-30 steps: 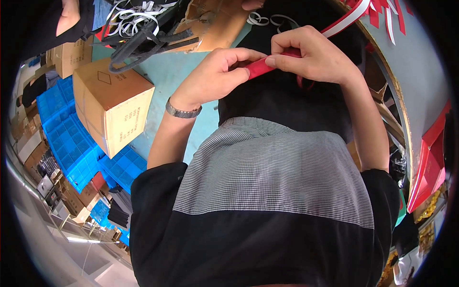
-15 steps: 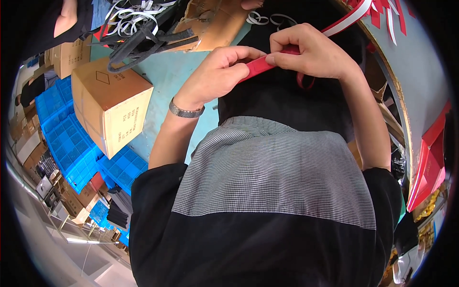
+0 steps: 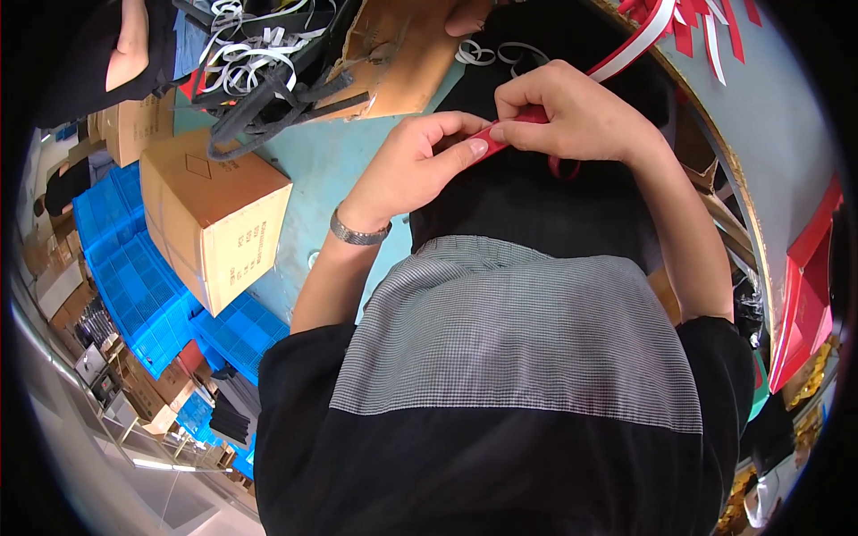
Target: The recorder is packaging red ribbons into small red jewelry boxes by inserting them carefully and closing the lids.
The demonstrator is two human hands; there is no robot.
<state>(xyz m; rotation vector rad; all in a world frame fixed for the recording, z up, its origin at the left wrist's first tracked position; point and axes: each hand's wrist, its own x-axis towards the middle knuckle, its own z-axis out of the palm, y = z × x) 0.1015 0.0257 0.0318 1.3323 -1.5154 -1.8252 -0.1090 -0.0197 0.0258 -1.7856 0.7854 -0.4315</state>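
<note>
Between my two hands runs a red strap (image 3: 493,146), glossy and narrow, over my dark lap. My left hand (image 3: 416,165), with a metal band at its wrist, pinches the strap between thumb and fingers. Close beside it my right hand (image 3: 572,116) grips the same strap with thumb and bent forefinger. A small red loop (image 3: 563,168) hangs below the right hand. From behind that hand a red and white ribbon (image 3: 636,49) runs up to the right; whether it joins the strap is hidden.
A cardboard box (image 3: 214,219) stands on the blue-green table (image 3: 313,170) at left, near blue plastic crates (image 3: 134,268). White and black strips (image 3: 259,71) lie tangled at the back. Red ribbon ends hang over a grey table (image 3: 760,116) at right. Another person's arm (image 3: 130,45) shows upper left.
My left thumb has slid along the strap toward the right hand, and the hands are closer together. The whole view has shifted slightly, so things sit a little lower.
</note>
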